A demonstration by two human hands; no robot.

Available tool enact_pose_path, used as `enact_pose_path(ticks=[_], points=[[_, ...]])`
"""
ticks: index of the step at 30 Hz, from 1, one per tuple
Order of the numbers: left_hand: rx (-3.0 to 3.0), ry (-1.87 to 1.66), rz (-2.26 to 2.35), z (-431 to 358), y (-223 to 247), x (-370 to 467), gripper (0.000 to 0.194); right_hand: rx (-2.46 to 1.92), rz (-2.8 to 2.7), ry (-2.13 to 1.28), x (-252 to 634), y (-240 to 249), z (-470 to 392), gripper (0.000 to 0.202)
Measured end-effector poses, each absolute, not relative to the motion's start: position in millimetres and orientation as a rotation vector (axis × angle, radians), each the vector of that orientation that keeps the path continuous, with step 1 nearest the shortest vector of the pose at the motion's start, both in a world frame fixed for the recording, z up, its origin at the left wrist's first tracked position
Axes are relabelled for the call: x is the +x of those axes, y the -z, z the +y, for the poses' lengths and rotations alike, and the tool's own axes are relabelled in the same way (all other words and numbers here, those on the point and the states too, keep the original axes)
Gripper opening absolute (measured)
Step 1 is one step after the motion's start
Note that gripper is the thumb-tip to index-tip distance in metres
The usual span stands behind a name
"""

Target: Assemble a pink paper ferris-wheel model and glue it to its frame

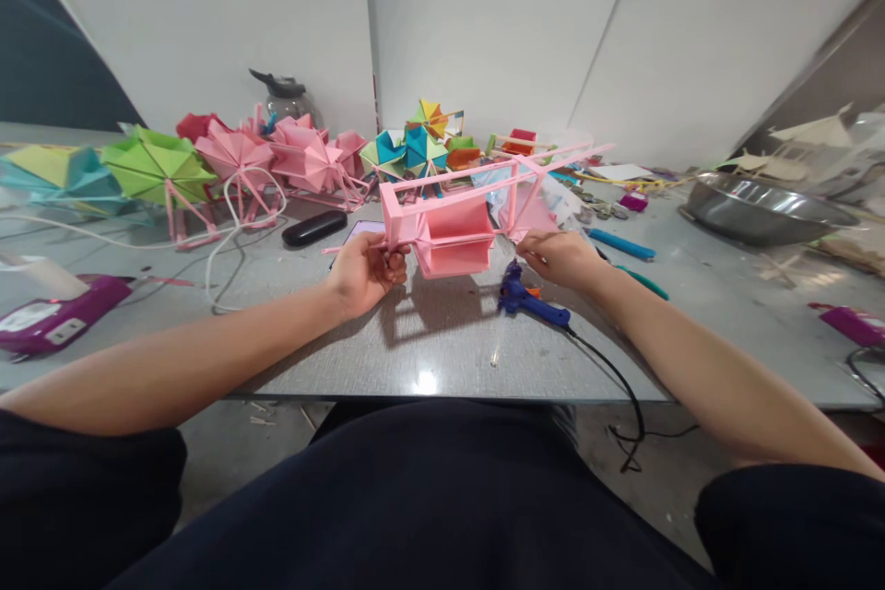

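A pink paper wheel model (pixel 456 235), a paddle-like wheel inside a long strip frame, is held up tilted over the table. My left hand (pixel 366 275) is closed round the frame's left upright and the thin axle, whose end sticks out past the fingers. At the axle's right end, the fingertips of my right hand (pixel 563 260) are pinched together; the exact spot they grip is partly hidden. Just below that hand, a blue hot glue gun (pixel 532 302) lies on the table with its black cord trailing over the front edge.
Finished folded-paper wheels, green (pixel 158 168) and pink (pixel 235 157), line the back left. A black case (pixel 314 229), a white cable (pixel 231 203) and a purple power strip (pixel 69 318) lie leftward. To the right are a blue tool (pixel 622 244) and a steel bowl (pixel 767 207).
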State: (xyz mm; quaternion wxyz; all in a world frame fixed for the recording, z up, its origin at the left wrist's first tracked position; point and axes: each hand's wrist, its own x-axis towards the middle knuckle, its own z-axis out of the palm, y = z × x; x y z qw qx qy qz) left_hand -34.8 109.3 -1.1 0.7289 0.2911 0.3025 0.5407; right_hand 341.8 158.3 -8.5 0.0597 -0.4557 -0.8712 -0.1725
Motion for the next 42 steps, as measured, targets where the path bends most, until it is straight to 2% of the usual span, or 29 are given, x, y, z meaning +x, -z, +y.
enact_pose_path(ticks=[16, 34, 42], points=[[0.641, -1.195, 0.694, 107.8, -1.5, -33.3, 0.024, -1.339, -2.654, 0.528, 339.8, 4.5, 153.4, 0.032], [0.642, -1.192, 0.666, 108.0, -0.2, -34.0, 0.024, -1.332, -2.650, 0.511, 340.4, 6.8, 157.5, 0.041], [0.650, -1.201, 0.665, 106.5, -1.0, -33.6, 0.029, -1.286, -2.700, 0.449, 341.5, 4.2, 156.2, 0.034]])
